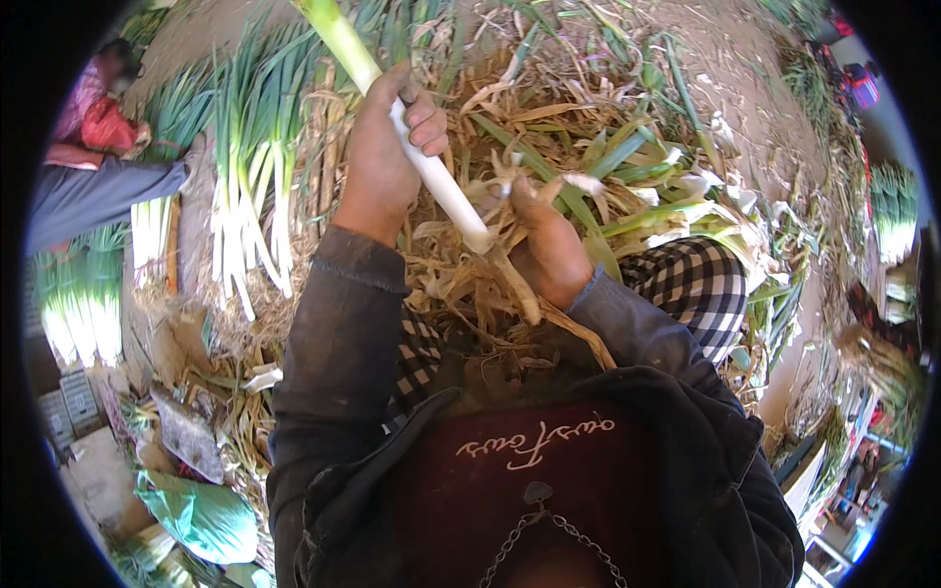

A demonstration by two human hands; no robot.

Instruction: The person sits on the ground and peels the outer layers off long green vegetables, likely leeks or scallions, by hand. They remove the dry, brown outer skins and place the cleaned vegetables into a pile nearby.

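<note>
My left hand (386,158) is wrapped around the shaft of a long green onion (450,192), held on a slant. Its green part rises past the top edge of the view, and the white base points down toward my lap. Close by the base, my right hand (551,239) grips dry brown outer leaves (514,283), some of which hang below it. Part of its fingers is hidden behind these leaves. Beneath both hands lies a heap of withered husks (434,275), partly over my checked trousers (691,283).
A row of peeled green onions (253,184) lies to the left. Beyond it sits another person (95,140) beside bundled onions (81,309). Green and brown leaf scraps (647,169) cover the ground ahead. A green plastic bag (198,518) lies at lower left, near a grey slab (187,434).
</note>
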